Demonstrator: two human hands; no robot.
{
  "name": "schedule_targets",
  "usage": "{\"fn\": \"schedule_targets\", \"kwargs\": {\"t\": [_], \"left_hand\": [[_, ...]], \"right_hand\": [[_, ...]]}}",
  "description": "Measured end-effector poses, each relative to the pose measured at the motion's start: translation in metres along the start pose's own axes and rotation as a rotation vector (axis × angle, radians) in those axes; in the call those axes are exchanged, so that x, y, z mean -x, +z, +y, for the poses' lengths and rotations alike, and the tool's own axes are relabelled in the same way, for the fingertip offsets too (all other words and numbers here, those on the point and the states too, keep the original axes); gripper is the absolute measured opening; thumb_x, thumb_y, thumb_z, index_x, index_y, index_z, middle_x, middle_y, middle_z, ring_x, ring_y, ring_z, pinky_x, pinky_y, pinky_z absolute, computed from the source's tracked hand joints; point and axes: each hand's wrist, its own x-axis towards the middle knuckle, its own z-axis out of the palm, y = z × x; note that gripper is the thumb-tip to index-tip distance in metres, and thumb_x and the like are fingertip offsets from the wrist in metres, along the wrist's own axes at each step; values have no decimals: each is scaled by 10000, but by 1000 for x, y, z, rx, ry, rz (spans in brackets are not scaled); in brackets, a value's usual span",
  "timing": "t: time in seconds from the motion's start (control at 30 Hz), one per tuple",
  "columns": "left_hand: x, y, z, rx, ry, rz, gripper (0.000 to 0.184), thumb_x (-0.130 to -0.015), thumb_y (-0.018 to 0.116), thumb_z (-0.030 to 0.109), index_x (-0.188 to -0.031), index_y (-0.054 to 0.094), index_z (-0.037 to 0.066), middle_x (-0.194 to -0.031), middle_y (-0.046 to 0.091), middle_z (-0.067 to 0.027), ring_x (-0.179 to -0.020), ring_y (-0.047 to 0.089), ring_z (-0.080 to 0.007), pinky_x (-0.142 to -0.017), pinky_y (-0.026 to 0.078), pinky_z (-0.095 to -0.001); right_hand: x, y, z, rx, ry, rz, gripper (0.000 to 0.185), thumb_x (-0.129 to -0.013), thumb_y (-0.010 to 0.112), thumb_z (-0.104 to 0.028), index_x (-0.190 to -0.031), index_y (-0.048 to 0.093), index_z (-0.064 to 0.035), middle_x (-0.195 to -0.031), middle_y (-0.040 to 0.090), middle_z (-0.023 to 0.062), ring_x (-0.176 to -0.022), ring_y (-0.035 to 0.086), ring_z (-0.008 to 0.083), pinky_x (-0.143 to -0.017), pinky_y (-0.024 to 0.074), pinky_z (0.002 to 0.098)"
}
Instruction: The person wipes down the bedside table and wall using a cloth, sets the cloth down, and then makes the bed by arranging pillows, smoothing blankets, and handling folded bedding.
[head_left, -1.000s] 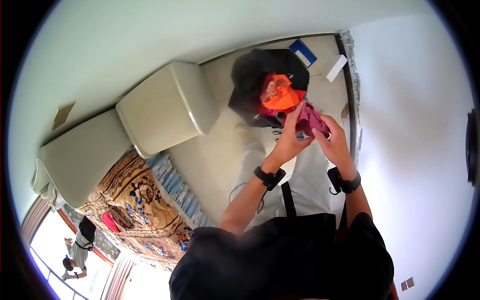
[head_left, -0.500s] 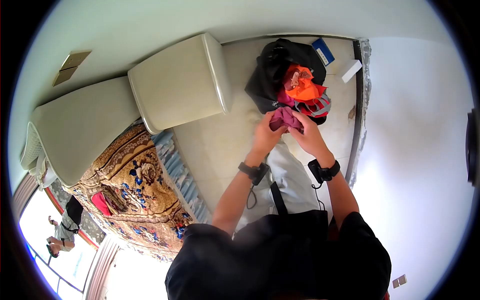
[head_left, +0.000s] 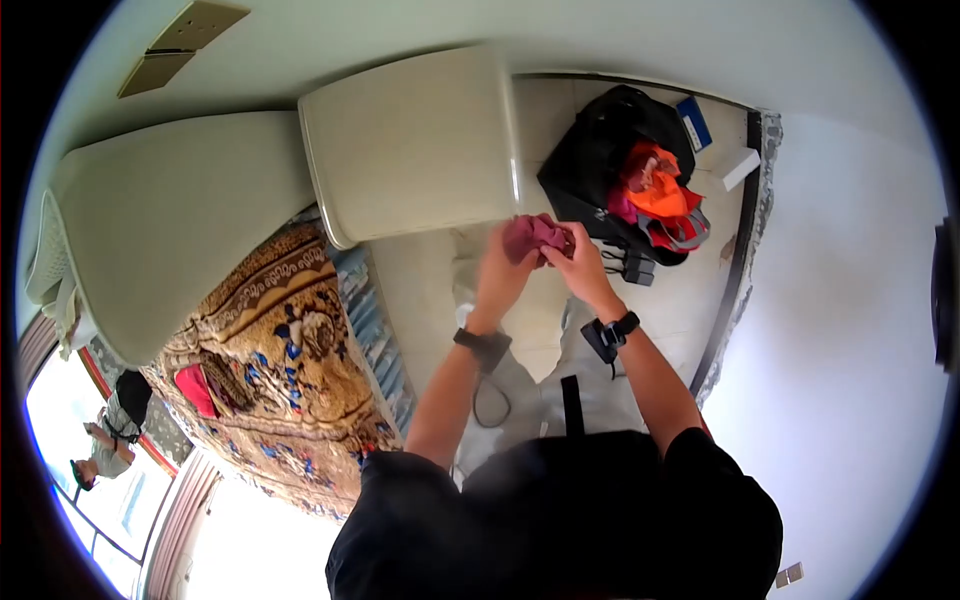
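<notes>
A crumpled mauve cloth is bunched between my two hands, in front of the cream cabinet's near corner. My left hand, slightly blurred, closes on its left side. My right hand grips its right side, thumb and fingers pinching the folds. To the right of the cloth, on the floor, lies a black bag, with a bright orange plastic bag at its opening. A red and grey item sits against the orange one. Black adapters with cables rest just below the bag.
A cream cabinet stands against the wall beside the headboard. The bed has a brown floral cover with a pink item on it. A blue box and a white box lie near the right wall. Another person is by the window.
My hands have moved left with the mauve cloth, away from the black bag and towards the cabinet. The view has shifted, and the adapters on the floor now show.
</notes>
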Motion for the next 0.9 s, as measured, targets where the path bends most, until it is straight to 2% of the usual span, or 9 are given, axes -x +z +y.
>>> {"fn": "schedule_targets", "kwargs": {"t": [0.13, 0.17, 0.3, 0.4, 0.47, 0.67, 0.7, 0.8, 0.9], "left_hand": [[-33, -33, -42, 127, -76, -8, 507, -867, 625, 52, -1336, 432, 57, -1174, 630, -149, -1061, 639, -276, -874, 517, -351], [-44, -42, -47, 134, -140, -45, 481, -873, 619, 48, -1321, 446, 52, -1192, 621, -150, -1079, 630, -273, -877, 516, -354], [-85, -51, -68, 223, -181, -125, 369, -895, 588, 33, -1255, 508, 50, -1195, 607, -157, -1085, 615, -276, -848, 523, -376], [-107, -39, -91, -218, -11, -84, 304, -908, 578, 54, -1209, 545, 71, -1134, 599, -163, -1005, 620, -310, -787, 532, -393], [-117, -29, -91, -194, 11, -45, 292, -913, 571, 71, -1203, 547, 86, -1109, 581, -168, -964, 610, -338, -767, 528, -400], [-175, -17, -65, -189, 46, -20, 264, -918, 558, 90, -1182, 558, 89, -1119, 560, -172, -948, 602, -355, -754, 521, -408], [-188, -15, -63, -184, 89, 0, 261, -918, 555, 88, -1178, 562, 88, -1117, 563, -173, -949, 602, -353, -756, 520, -409], [-227, -13, -61, -222, 191, 37, 238, -912, 557, 81, -1148, 587, 83, -1100, 580, -175, -953, 602, -354, -764, 519, -411], [-245, -14, -48, -252, 236, 75, 228, -905, 556, 71, -1127, 606, 77, -1091, 593, -175, -956, 600, -359, -782, 512, -422]], "right_hand": [[-45, 68, 29, -116, 61, 115, 426, -840, 709, -164, -1174, 498, -5, -988, 672, 124, -863, 669, 183, -748, 538, 289], [-55, 84, 34, 5, 23, 167, 357, -889, 659, -78, -1157, 453, 36, -972, 660, 142, -786, 676, 171, -687, 554, 261], [-82, 120, 48, 240, 23, 373, 298, -891, 661, -112, -1094, 492, 25, -855, 682, 144, -731, 683, 197, -651, 535, 289], [-99, 122, 44, 360, -10, 425, 248, -890, 661, -134, -1040, 527, 11, -810, 684, 158, -708, 687, 248, -637, 525, 323], [-115, 116, 32, 380, 20, 406, 214, -892, 658, -143, -1010, 550, -1, -806, 682, 170, -705, 685, 287, -637, 521, 342], [-168, 98, 8, 492, -201, 449, 192, -897, 645, -158, -1011, 579, -18, -803, 675, 174, -716, 674, 321, -631, 518, 354], [-178, 96, -4, 464, -183, 441, 186, -871, 625, -128, -1027, 562, -51, -836, 659, 201, -777, 650, 374, -642, 513, 436], [-207, 90, -22, 535, -249, 446, 188, -890, 649, -164, -990, 593, -15, -801, 671, 175, -726, 669, 336, -628, 520, 368], [-229, 84, -37, 552, -308, 447, 186, -880, 650, -167, -975, 599, -16, -799, 670, 176, -720, 667, 342, -618, 518, 386]]}}
